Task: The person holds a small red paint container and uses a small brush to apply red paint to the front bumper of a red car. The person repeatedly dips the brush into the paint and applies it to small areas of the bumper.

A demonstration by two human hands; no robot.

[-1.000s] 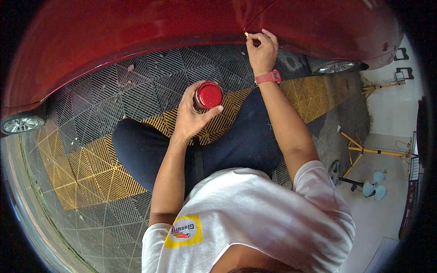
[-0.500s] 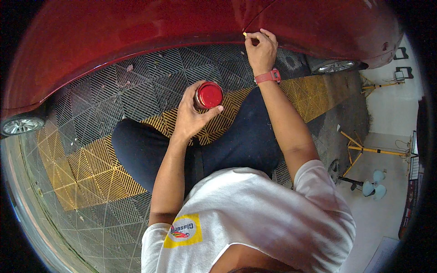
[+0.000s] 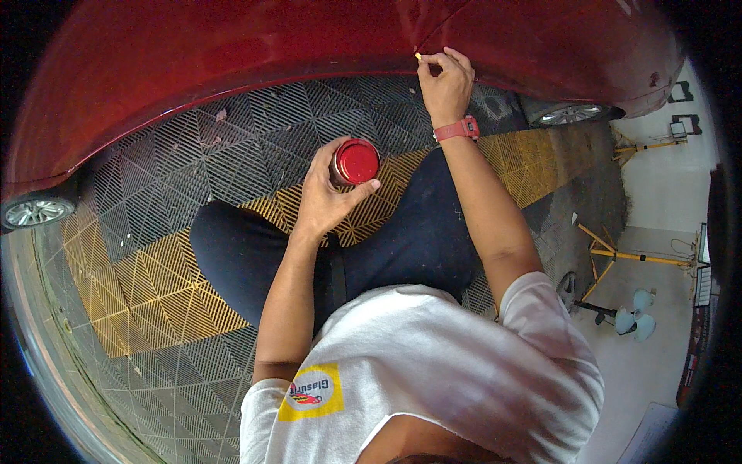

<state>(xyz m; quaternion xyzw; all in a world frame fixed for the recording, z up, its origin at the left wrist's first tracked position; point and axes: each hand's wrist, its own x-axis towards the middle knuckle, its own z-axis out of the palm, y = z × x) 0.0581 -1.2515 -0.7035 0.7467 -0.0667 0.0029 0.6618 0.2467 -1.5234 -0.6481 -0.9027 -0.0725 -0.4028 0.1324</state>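
Note:
My left hand (image 3: 328, 193) is wrapped round a small round container (image 3: 358, 162) and holds it over my crossed legs. Its top is glossy red; whether that is a lid or paint inside, I cannot tell. Farther out, my right hand (image 3: 448, 81) pinches a tiny pale yellow piece (image 3: 419, 56) between thumb and forefinger. That piece is at the lower part of the red car body (image 3: 255, 39), close to a panel seam; contact with the paint cannot be made out. A red watch is on my right wrist.
Grey and yellow slatted floor tiles (image 3: 166, 290) lie under me and along the car. Wheels show at the left (image 3: 39, 212) and right (image 3: 570, 114). On the right stand a yellow stand (image 3: 638, 254) and a fan with pale blue blades (image 3: 641, 313).
My right hand, with the tiny yellow piece, has shifted very slightly to the right along the car. My left hand and the container have stayed nearly still.

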